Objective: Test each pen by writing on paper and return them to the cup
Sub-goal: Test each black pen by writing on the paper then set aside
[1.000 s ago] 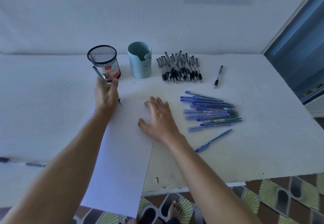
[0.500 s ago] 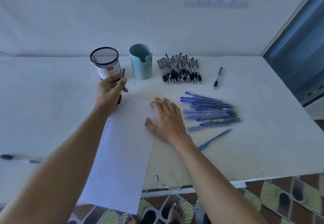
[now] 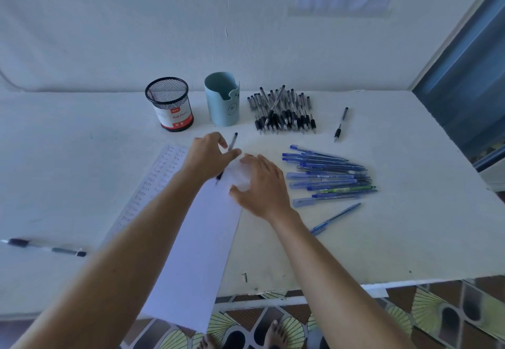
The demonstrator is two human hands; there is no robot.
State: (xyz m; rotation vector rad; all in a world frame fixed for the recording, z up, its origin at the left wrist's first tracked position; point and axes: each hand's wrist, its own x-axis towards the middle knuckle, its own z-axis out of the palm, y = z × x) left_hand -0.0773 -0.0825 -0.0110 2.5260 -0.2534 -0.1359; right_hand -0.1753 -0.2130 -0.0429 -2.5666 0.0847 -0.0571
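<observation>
One pen: pinched in left hand — tip down at paper
right hand: fingers loosely spread, flat on paper — just beside pen tip
mesh cup: beyond left hand, apart

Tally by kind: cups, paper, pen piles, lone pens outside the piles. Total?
Cups: 2, mesh cup, blue cup
Paper: 1
Pen piles: 2, black pile, blue pile
Lone pens: 4, held pen, black pen, blue pen, left pen
Total: 9
</observation>
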